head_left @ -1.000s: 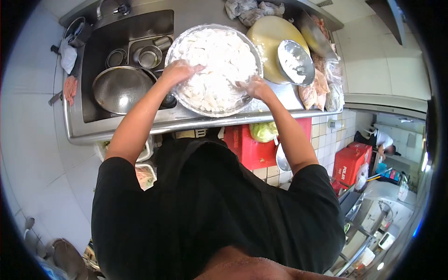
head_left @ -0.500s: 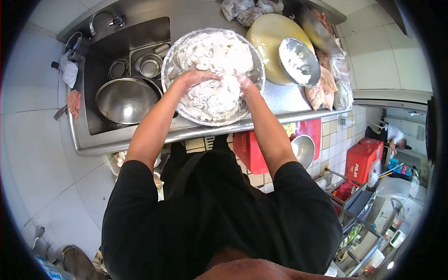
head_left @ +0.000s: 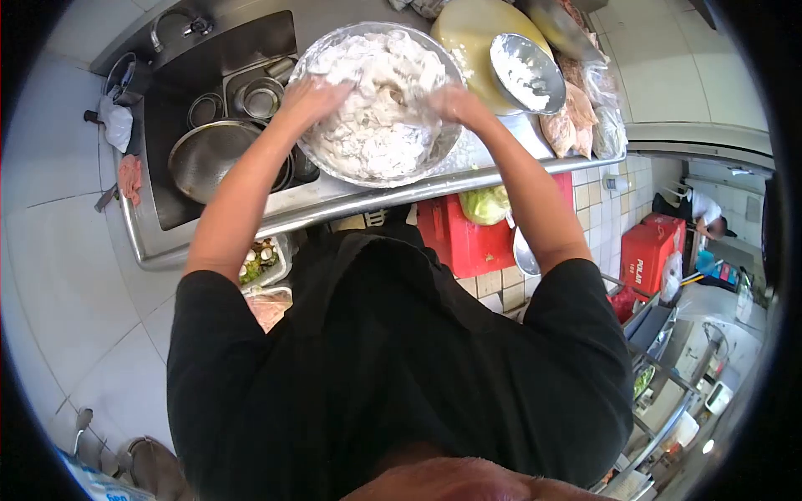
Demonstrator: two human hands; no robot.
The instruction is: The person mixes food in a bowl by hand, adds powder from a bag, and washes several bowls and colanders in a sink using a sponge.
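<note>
A big round metal bowl (head_left: 378, 180) rests on the steel counter, filled with lumpy, flour-coated pieces (head_left: 376, 142). What lies under the white coating cannot be made out. Over the bowl's left side is my left hand (head_left: 322, 98), its fingers pointing inward and smeared by motion. My right hand (head_left: 451, 104) is at the right rim, also blurred, so its grip does not show. A smaller metal bowl (head_left: 545, 77) with white powder inside sits tilted on a yellowish round board (head_left: 455, 33), right of the big bowl.
At left, a sink (head_left: 180, 96) holds a large colander (head_left: 205, 159) and small metal containers. Bagged meat (head_left: 570, 121) lies at the counter's right end. Below stand a red crate (head_left: 468, 250) with a cabbage (head_left: 484, 204) and trays of food. Another person (head_left: 706, 213) is far right.
My hands have drawn apart and off the middle of the flour-coated pieces, toward opposite sides of the bowl. The pieces have shifted, and the camera view has tilted down slightly.
</note>
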